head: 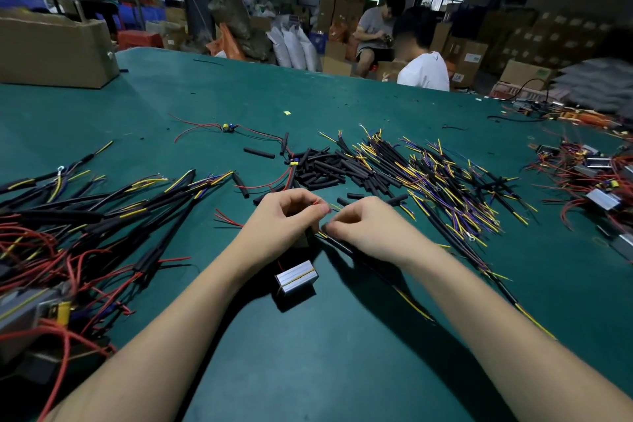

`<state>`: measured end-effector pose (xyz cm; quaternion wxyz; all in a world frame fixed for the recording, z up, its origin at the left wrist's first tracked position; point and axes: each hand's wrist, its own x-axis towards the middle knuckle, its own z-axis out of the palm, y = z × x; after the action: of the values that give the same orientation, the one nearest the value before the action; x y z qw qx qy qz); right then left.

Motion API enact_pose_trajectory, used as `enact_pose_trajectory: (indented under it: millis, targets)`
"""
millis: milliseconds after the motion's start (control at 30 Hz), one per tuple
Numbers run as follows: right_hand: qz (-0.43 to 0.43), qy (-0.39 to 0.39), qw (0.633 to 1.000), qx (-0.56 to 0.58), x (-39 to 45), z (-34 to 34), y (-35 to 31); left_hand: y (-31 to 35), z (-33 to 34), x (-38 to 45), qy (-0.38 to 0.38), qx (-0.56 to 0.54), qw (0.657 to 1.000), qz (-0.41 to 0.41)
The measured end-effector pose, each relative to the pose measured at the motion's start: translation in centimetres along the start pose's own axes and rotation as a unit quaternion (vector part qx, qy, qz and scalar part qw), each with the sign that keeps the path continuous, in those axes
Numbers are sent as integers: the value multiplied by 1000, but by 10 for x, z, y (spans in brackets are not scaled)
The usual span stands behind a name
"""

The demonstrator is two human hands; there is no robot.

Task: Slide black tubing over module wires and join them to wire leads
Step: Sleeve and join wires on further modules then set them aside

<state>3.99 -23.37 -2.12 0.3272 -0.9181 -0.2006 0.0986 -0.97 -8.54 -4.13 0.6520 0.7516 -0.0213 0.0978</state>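
Note:
My left hand (286,216) pinches a thin red module wire between thumb and fingertips at mid-table. My right hand (363,221) sits just beside it, its curled fingers pinching the yellow end of a black-sheathed wire lead (346,250) that trails back toward the lower right. The silver module (296,279) hangs or lies tilted below my left wrist, with a yellow wire across its face. Loose pieces of black tubing (329,168) lie in a pile just beyond my hands.
A heap of black leads with yellow and blue ends (445,181) lies to the right of the tubing. Joined assemblies with red wires (68,233) crowd the left side. More silver modules (603,199) sit far right. A cardboard box (54,51) stands back left; people sit beyond the green table (342,353).

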Motion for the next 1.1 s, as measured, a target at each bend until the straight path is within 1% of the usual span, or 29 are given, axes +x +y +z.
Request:
enact_pose_trajectory:
  millis: [100,233,300,400,467,533,733,900,1000,1100]
  targets:
    - [17,22,1000,-13,6,10,-3,1,-1,0,7,-9,1000,-13]
    - [34,17,999,-7,7,13,-4,-1,-2,-1,9,25,999,-20]
    - [32,25,999,0,4,11,-3,-1,-2,-2,5,25,999,-19]
    - [25,53,997,56,-3,10,3,-2,-2,-1,4,6,1000,-19]
    - [15,69,990,119,-9,10,8,-3,-2,-1,4,15,1000,-11]
    - [4,78,985,156,-14,12,12,-5,-2,-1,6,37,999,1]
    - [-50,85,973,207,-17,11,14,-6,-3,-1,9,43,999,-8]
    - [-89,116,951,271,-17,5,17,-4,-3,-1,-17,67,998,3]
    - [-95,109,952,271,-16,4,17,-3,-2,-1,-21,71,997,3]
    - [-97,105,960,239,-17,3,18,-3,-2,-1,-21,62,998,-3]
